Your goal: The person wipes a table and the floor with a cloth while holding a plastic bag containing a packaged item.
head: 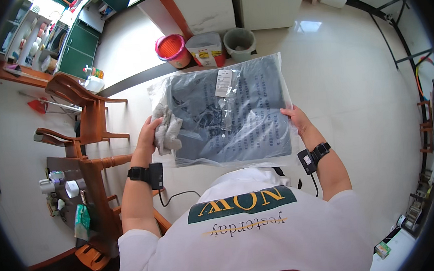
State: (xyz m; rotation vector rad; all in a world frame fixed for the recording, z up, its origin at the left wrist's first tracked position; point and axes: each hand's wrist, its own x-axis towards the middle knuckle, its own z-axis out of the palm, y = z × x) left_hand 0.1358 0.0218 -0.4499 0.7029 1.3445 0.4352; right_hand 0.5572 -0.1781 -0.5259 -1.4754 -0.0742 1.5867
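Observation:
Between my two hands I hold up a flat grey-blue folded item (198,136) sealed in a clear plastic bag (162,90). Its kind is not clear; rows of dark writing cover the surface, and a white printed label (223,83) sits near the top. My left hand (151,130) grips the left side and also clutches a crumpled light-grey cloth (167,133) against the bag. My right hand (294,116) pinches the right edge, its thumb on the front. Black devices are strapped to both wrists.
Beyond the bag stand an orange-red bin (174,50), a lidded container (206,48) and a grey bucket (239,43). Wooden chairs (91,121) and a dark table (71,215) with cups are at left. A black metal frame (392,46) stands at right on the pale tiled floor (356,101).

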